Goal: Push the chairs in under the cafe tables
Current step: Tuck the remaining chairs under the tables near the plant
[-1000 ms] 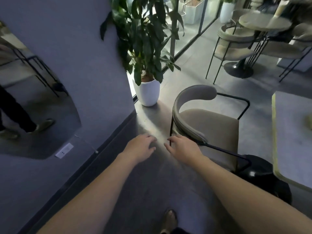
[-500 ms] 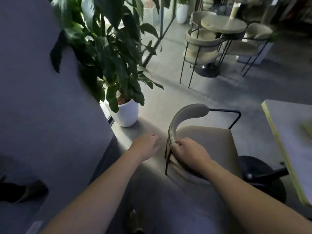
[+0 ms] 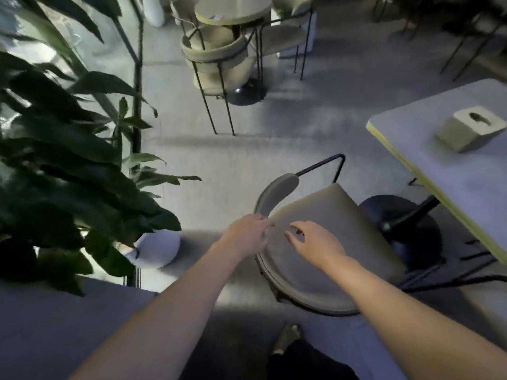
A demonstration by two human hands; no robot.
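Note:
A beige chair (image 3: 332, 231) with a curved backrest (image 3: 278, 187) and black metal frame stands in front of me, its seat facing the grey cafe table (image 3: 450, 171) with a yellow edge at the right. The chair's front is close to the table's black pedestal base (image 3: 411, 229). My left hand (image 3: 247, 235) lies on the backrest's rim with its fingers curled over it. Just right of it, my right hand (image 3: 314, 242) hovers over the seat inside the backrest, fingers apart, holding nothing.
A large leafy plant (image 3: 63, 160) in a white pot (image 3: 157, 250) crowds the left side. A tissue box (image 3: 466, 130) sits on the table. Farther back stands a round table (image 3: 233, 9) with chairs (image 3: 216, 58) tucked around it. My shoe (image 3: 288, 337) shows below.
I have stepped closer and now look down on the chair. My right hand has let go of the backrest and hovers over the seat; my left hand has moved onto the backrest.

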